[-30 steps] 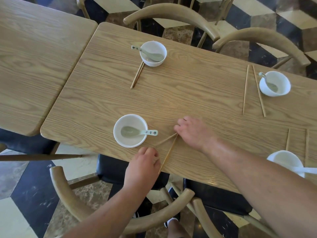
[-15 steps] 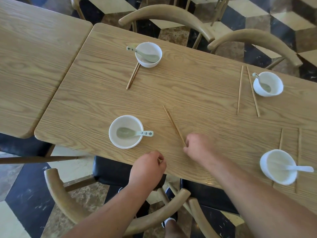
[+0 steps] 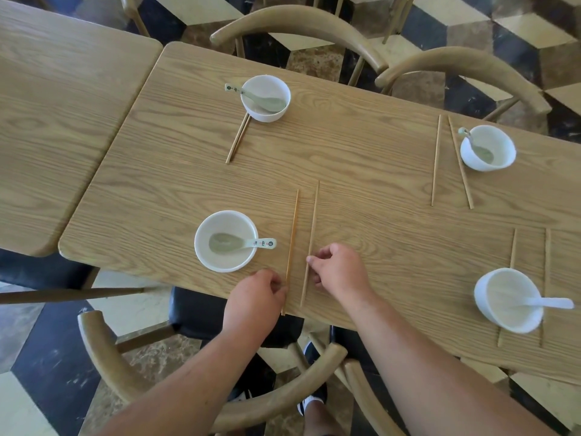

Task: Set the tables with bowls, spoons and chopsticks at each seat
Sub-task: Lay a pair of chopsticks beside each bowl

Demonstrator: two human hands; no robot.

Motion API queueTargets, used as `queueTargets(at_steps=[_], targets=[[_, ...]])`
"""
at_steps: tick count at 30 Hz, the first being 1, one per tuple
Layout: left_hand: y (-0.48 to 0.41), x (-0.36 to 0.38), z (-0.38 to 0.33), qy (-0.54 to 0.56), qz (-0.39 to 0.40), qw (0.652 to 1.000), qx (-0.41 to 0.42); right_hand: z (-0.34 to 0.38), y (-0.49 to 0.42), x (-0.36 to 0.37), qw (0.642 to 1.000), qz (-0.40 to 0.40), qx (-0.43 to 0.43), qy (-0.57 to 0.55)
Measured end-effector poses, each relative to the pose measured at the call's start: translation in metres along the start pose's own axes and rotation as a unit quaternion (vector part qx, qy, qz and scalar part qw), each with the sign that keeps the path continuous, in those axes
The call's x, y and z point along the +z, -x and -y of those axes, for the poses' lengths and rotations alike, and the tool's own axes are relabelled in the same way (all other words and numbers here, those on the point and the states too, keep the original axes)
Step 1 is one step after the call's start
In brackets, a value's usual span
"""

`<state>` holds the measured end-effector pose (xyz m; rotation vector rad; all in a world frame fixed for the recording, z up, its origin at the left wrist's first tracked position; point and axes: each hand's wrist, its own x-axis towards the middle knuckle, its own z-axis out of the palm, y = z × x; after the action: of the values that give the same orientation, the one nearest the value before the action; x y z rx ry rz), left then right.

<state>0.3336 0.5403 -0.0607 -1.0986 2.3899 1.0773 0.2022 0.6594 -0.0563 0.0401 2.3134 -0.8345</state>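
Wooden table (image 3: 361,158), chopsticks (image 3: 309,243) pointing away, parallel

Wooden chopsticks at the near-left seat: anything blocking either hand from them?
Nothing visible. The left hand touches the left wooden chopstick at its near end; the right hand fingertips are on the right wooden chopstick. The white bowl with the green spoon sits to the left, apart from both.

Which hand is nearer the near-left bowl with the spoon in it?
Left. The left hand sits just below the bowl, toward its right side; the right hand is farther right, beyond both chopsticks.
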Motion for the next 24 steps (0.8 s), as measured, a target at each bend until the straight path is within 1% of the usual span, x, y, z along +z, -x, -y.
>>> queueTargets(at_steps=[4, 7, 13, 19, 24], targets=[[-0.001, 0.000, 0.001, 0.025, 0.007, 1.000, -0.013, -0.010, 0.008, 0.008, 0.995, 0.007, -0.042, 0.086], [-0.003, -0.001, 0.001, 0.027, 0.020, 0.999, -0.021, -0.014, 0.016, 0.019, 0.990, 0.014, -0.053, 0.132], [-0.006, -0.002, 0.003, 0.056, 0.032, 0.997, -0.037, -0.015, 0.021, 0.025, 0.994, 0.021, -0.038, 0.102], [-0.007, -0.002, 0.005, 0.065, 0.044, 0.996, -0.040, -0.011, 0.030, 0.044, 0.994, 0.070, -0.028, 0.084], [-0.009, -0.002, 0.008, 0.091, 0.047, 0.993, -0.055, -0.011, 0.028, 0.051, 0.996, 0.068, -0.017, 0.046]])
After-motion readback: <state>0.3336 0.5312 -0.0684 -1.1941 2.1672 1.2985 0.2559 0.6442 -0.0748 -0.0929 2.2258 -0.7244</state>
